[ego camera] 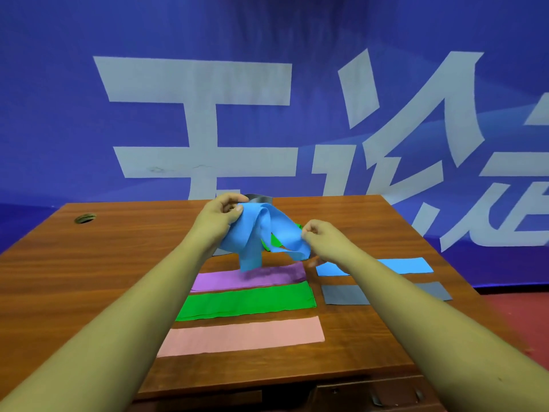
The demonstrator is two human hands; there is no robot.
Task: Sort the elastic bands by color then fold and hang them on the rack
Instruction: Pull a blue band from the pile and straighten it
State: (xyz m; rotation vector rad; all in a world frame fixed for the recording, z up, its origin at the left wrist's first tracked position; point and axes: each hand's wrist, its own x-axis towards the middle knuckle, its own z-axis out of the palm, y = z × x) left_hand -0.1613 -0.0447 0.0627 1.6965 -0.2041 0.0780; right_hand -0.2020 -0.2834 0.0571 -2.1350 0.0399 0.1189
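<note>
Two bare hands hold a crumpled light-blue elastic band (261,230) above the wooden bench (89,263): the left hand (221,217) has its grip closed on one bunched end, the right hand (322,237) pinches the other. Below lie flat folded bands: purple (249,279), green (246,303), pink (240,336); toward the right edge, blue (410,265) and grey (341,294).

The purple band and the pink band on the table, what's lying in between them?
The green band lies flat between the purple band and the pink band, as the head view shows, with bare strips of table between them.
</note>
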